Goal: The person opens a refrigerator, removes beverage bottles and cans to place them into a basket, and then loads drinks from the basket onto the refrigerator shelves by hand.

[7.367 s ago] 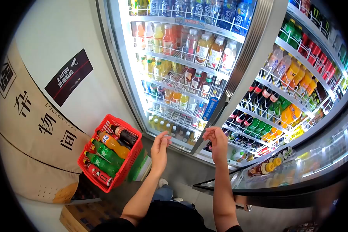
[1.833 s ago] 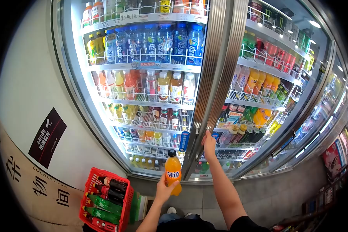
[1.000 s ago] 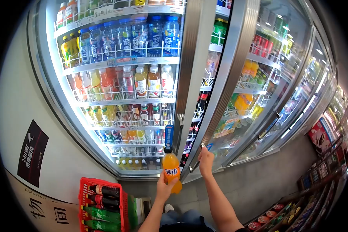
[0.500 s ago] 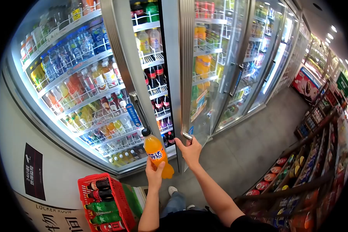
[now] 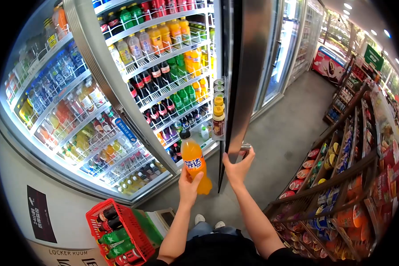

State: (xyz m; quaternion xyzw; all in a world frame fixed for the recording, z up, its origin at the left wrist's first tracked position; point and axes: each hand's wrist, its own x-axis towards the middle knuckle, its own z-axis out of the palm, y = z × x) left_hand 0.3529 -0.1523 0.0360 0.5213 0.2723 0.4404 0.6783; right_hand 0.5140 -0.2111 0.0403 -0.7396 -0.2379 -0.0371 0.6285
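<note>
Upright in front of me is an orange soda bottle (image 5: pixel 192 150) with a black cap. My left hand (image 5: pixel 188 189) is wrapped round its lower part. My right hand (image 5: pixel 238 168) grips the metal handle (image 5: pixel 246 146) of a glass-door fridge, its fingers partly hidden behind the door edge. That fridge door (image 5: pixel 245 84) stands swung out, seen nearly edge-on. Behind it, white wire shelves (image 5: pixel 166 55) carry cola, green and orange bottles. Several yellow-capped containers (image 5: pixel 218 113) show along the door's inner side.
A red basket (image 5: pixel 137 226) holding dark and green bottles is at lower left, beside a green box (image 5: pixel 148 228). Another fridge door (image 5: pixel 75 111) is closed on the left. Snack shelves (image 5: pixel 319 195) line the right, with grey floor (image 5: pixel 292 115) between. A red freezer (image 5: pixel 328 65) stands further back.
The fridge door has swung wider open, with my right hand still on its handle, exposing more shelves. My view has shifted; the bottle remains in my left hand.
</note>
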